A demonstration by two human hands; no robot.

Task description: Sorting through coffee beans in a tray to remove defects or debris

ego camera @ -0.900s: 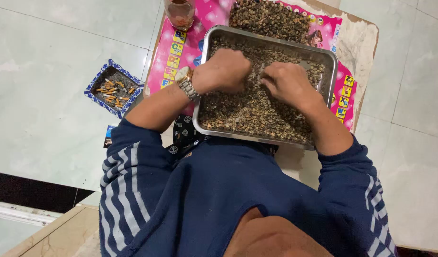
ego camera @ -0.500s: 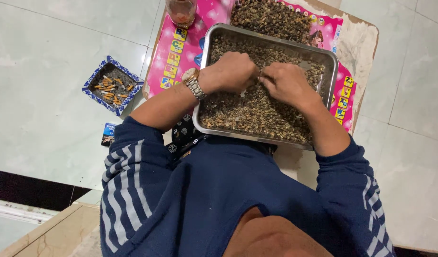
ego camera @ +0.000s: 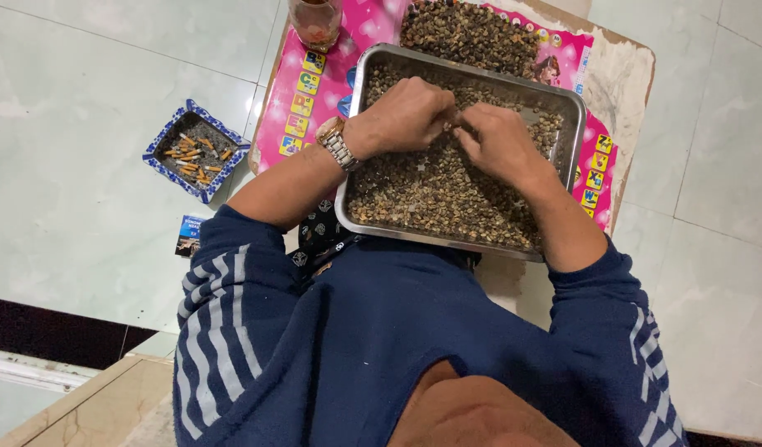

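A steel tray (ego camera: 565, 98) full of small brown-green seeds (ego camera: 431, 194) rests on a low table in front of me. Over its middle, my left hand (ego camera: 402, 113), with a metal watch (ego camera: 335, 143) on the wrist, and my right hand (ego camera: 498, 142) meet fingertip to fingertip. Both pinch one small seed (ego camera: 455, 124) between them, just above the heap. Dark blue sleeves with white stripes cover my arms.
A pile of the same seeds (ego camera: 468, 35) lies on a pink picture mat (ego camera: 308, 91) behind the tray, beside a glass jar (ego camera: 315, 22). On the tiled floor to the left sit a blue ashtray (ego camera: 196, 151) with cigarette butts and a small packet (ego camera: 189, 234).
My hands have come together and lifted a little toward the far side of the tray; a second ago the left was a fist lower in the seeds.
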